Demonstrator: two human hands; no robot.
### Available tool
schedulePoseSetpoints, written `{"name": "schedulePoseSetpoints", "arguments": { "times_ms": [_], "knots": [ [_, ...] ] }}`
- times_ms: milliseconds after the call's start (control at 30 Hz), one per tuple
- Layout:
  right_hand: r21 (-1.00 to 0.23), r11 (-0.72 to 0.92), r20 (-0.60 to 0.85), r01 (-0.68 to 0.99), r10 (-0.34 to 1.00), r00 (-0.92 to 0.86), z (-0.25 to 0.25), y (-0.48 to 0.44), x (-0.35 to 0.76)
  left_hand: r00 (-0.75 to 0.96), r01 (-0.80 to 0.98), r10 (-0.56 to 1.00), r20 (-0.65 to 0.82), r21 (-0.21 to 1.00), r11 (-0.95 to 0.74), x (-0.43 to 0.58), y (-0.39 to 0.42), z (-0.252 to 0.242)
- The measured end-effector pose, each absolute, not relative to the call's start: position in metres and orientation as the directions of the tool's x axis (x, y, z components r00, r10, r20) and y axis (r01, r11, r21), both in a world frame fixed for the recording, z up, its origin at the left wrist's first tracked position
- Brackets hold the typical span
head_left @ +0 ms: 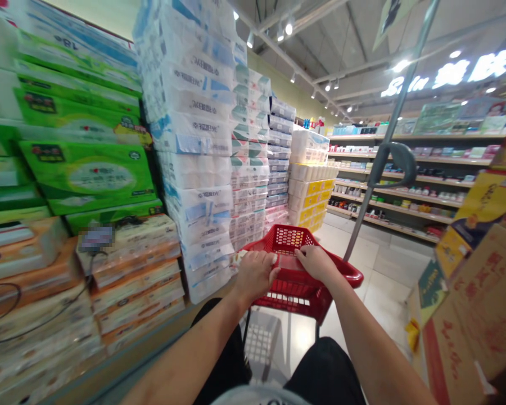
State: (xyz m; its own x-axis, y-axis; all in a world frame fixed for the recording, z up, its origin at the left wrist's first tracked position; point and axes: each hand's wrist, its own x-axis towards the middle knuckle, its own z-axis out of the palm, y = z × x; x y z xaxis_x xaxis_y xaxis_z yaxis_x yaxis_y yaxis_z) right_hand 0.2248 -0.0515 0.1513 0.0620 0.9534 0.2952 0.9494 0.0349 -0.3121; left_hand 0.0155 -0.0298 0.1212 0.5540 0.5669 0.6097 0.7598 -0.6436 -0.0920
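Observation:
A red plastic shopping cart point(297, 304) with a slotted basket stands in front of my legs. My left hand point(255, 274) is closed over the left part of its near edge, thumb toward the middle. On the right part of the same edge rests my right hand point(318, 263), its fingers curled over and partly hidden. A short gap of red handle point(289, 262) shows between the two hands. From the cart's right side a grey pole point(365, 211) slants upward, carrying a grey looped grip point(394, 164). Little of the basket's inside can be seen.
Tall stacks of wrapped toilet paper point(206, 140) and green tissue packs point(93, 169) line the left. Cardboard boxes point(476, 304) are piled at the right. Pale floor tiles point(375, 270) lead toward stocked shelves point(405, 185) at the back.

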Motion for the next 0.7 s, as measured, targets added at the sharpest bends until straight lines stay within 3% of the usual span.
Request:
{"name": "schedulePoseSetpoints", "arguments": {
  "times_ms": [267, 500, 700],
  "knots": [
    [-0.295, 0.015, 0.281, 0.955, 0.957, 0.071, 0.15, -0.05, 0.22, 0.494, 0.833, 0.729, 0.475, -0.017, -0.553, 0.022, -0.02, 0.134],
    [-0.29, 0.006, 0.281, 0.957, 0.956, 0.08, 0.152, -0.051, 0.213, 0.499, 0.803, 0.621, 0.605, -0.053, -0.594, 0.015, -0.026, 0.125],
    [-0.291, 0.01, 0.279, 0.957, 0.957, 0.075, 0.153, -0.052, 0.211, 0.487, 0.837, 0.75, 0.446, 0.006, -0.547, 0.017, -0.017, 0.137]
  ]
}}
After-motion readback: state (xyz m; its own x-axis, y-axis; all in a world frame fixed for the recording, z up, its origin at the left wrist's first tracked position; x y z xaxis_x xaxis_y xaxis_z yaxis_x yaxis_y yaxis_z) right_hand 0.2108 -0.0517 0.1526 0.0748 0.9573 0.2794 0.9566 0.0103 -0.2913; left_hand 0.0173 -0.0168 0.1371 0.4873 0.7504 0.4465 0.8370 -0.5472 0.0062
